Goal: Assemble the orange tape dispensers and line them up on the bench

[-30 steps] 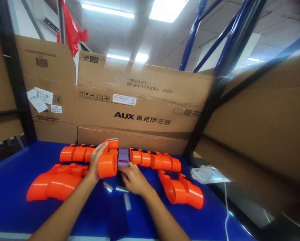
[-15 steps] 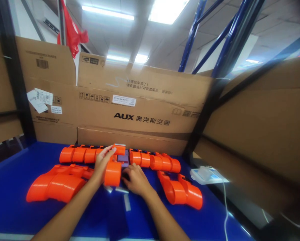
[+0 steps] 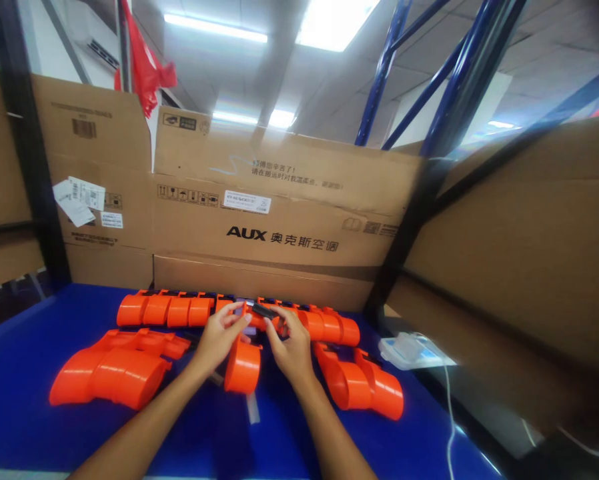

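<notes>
My left hand (image 3: 223, 339) is closed on an orange plastic part (image 3: 243, 369), with thumb and fingers pinching its upper end. The part's wide curved band hangs below the fingers, over the table. My right hand (image 3: 290, 339) pinches a small black strip (image 3: 263, 311) against the top of this part. The strip lies slightly tilted between the two hands. Whether it is fastened there I cannot tell. Behind the hands, a purplish flat object (image 3: 249, 331) is mostly covered.
Rows of similar orange parts (image 3: 179, 311) line the back of the blue table (image 3: 24, 427). Orange parts also lie at left (image 3: 107, 373) and right (image 3: 362, 383). A pale strip (image 3: 253, 408) lies in front. A white power strip (image 3: 414, 348) with a cable sits at right. Cardboard (image 3: 279, 273) walls the back.
My right hand has risen from the table and brought the black strip to the top of the orange part. My left hand has turned the part and moved it slightly right.
</notes>
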A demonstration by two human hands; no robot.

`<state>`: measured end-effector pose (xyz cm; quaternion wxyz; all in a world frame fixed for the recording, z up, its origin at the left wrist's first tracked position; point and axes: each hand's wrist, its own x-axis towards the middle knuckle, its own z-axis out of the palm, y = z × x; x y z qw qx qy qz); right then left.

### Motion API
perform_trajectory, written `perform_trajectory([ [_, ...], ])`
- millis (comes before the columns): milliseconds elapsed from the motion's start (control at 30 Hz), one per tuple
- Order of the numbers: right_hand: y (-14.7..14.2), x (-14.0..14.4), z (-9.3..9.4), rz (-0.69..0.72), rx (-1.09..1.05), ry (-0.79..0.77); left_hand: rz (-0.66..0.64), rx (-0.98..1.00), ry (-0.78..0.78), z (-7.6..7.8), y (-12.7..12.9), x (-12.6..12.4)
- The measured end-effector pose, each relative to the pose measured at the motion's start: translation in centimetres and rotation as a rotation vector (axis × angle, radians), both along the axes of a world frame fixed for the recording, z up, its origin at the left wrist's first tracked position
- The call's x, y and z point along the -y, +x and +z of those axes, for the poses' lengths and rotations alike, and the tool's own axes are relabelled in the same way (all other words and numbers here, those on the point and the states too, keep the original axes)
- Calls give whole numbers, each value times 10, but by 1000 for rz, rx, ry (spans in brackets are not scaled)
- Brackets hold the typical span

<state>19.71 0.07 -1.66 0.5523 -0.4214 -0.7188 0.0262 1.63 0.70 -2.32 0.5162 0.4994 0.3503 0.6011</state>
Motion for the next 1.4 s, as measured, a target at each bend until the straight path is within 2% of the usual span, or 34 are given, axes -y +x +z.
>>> perform_trajectory([
  [333,-1,-1,1,107,-1,-23,-88,23,-8,-2,4,2],
  [567,2,-3,2,226,-45,-152,-89,-31,-23,-10,8,2],
  [667,10,-8,1,191,-198,-211,-64,-2,-35,-10,6,1],
  [733,17,-12,-1,87,-222,-222,-61,39,-48,-9,5,0],
  [800,23,-13,-4,-76,-82,-233,-67,74,-70,-7,3,1],
  [867,27,-12,-6,-249,149,-281,-78,99,-100,-4,2,2],
  [933,28,-10,-8,-391,365,-383,-76,113,-123,-2,1,4],
  [1000,28,-8,-9,-468,512,-505,-67,114,-126,0,0,5],
  [1100,28,-6,-10,-470,589,-605,-54,110,-118,1,0,4],
  [1333,26,-8,-12,-255,603,-597,-35,92,-113,-3,-1,2],
  [1400,26,-8,-13,-232,594,-595,-43,90,-112,-4,-1,0],
])
